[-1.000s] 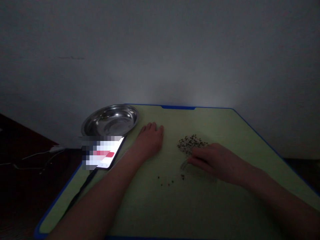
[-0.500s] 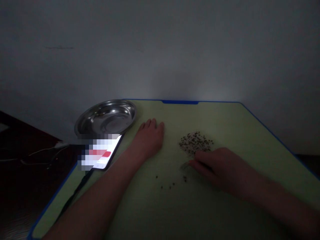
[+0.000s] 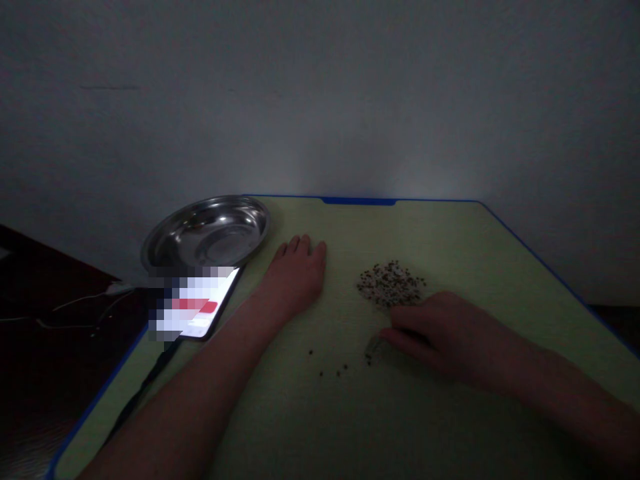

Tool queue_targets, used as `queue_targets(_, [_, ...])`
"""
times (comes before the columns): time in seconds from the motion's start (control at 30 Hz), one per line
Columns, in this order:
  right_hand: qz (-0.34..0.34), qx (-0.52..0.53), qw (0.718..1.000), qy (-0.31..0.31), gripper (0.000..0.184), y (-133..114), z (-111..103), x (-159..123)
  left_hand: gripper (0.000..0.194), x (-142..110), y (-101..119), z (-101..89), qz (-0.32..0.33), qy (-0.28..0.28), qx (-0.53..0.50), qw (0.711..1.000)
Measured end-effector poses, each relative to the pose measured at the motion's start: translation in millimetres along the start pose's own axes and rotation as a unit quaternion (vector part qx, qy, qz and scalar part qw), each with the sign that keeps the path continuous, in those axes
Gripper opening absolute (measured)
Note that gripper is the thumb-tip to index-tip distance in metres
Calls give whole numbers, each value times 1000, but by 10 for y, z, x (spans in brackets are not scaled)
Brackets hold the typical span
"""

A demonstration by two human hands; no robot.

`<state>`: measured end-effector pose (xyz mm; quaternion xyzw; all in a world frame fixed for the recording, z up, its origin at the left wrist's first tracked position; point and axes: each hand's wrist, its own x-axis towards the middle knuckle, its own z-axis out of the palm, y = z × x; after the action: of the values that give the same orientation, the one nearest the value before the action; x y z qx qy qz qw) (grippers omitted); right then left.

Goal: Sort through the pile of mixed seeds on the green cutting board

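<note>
My left hand (image 3: 298, 270) lies palm down on the table, fingers stretched out, holding nothing. My right hand (image 3: 427, 333) is closed in a pinch, just on the near side of a pile of small dark and pale grains (image 3: 390, 283). From between its thumb and fingers sticks out a small greyish, see-through-looking piece (image 3: 373, 344); its kind is too dim to make out. The tip of that piece is close to a few dark grains (image 3: 369, 360). More single dark grains (image 3: 339, 374) lie scattered to the left of it.
A shiny metal basin (image 3: 210, 233) stands at the back left. In front of it lies a lit phone (image 3: 205, 323), partly pixelated, with a dark strap (image 3: 145, 387) beside it. The pale green table (image 3: 280, 413) has a blue edge and meets a grey wall (image 3: 320, 100). White cables (image 3: 75, 307) lie at far left.
The view has shifted slightly. My right hand has moved a little nearer to me, bringing the greyish piece down to the few dark grains. My left hand stays on the table.
</note>
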<state>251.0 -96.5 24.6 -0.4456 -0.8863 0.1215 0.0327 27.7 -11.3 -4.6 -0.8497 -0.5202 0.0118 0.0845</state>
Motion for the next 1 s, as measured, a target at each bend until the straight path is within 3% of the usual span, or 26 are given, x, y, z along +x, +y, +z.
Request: queue_targets(1.0, [-43,13,999,-27,34,-57,26,-54,40,-2,7,0,-6,-1,-9,1000])
